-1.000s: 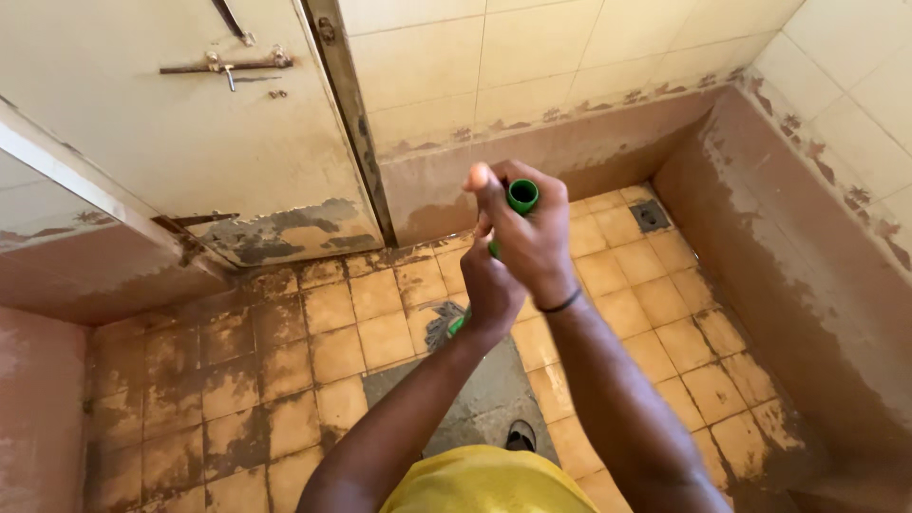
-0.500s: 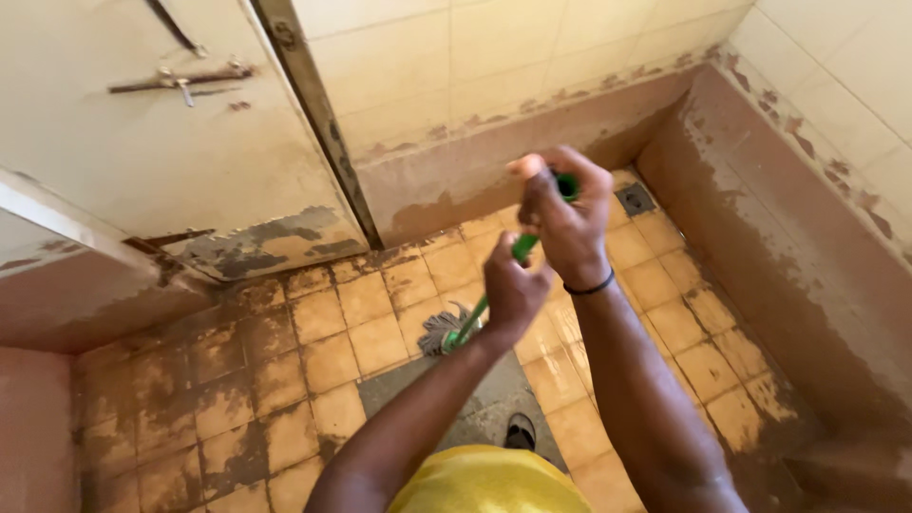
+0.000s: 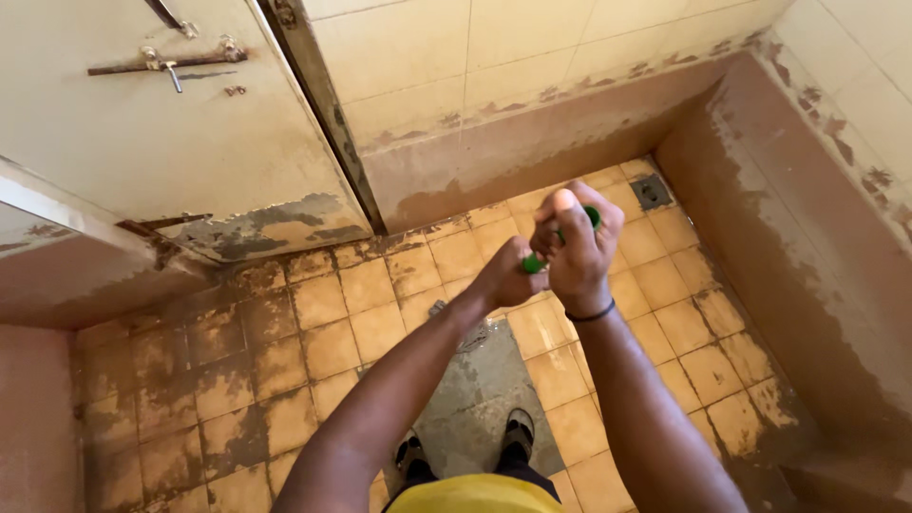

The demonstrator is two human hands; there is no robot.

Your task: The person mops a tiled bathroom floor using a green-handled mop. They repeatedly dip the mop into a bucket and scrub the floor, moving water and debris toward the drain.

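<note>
Both my hands grip a green mop handle [image 3: 535,262] held nearly upright over a stained tiled floor. My right hand [image 3: 576,245] wraps the top end of the handle; a black band circles its wrist. My left hand [image 3: 505,275] grips the handle just below it. The grey mop head [image 3: 472,334] shows partly under my left forearm, resting on the floor at the edge of a dark wet patch [image 3: 480,394].
A worn cream door [image 3: 161,123] with a rusty latch stands at the upper left. Tiled walls with brown-stained bases close in the back and right. A square floor drain [image 3: 652,191] sits in the far corner. My feet in dark sandals [image 3: 465,446] stand on the patch.
The handle has swung more upright and the mop head has moved nearer my feet, under my left arm. My hands have closed up together. The view now takes in both feet.
</note>
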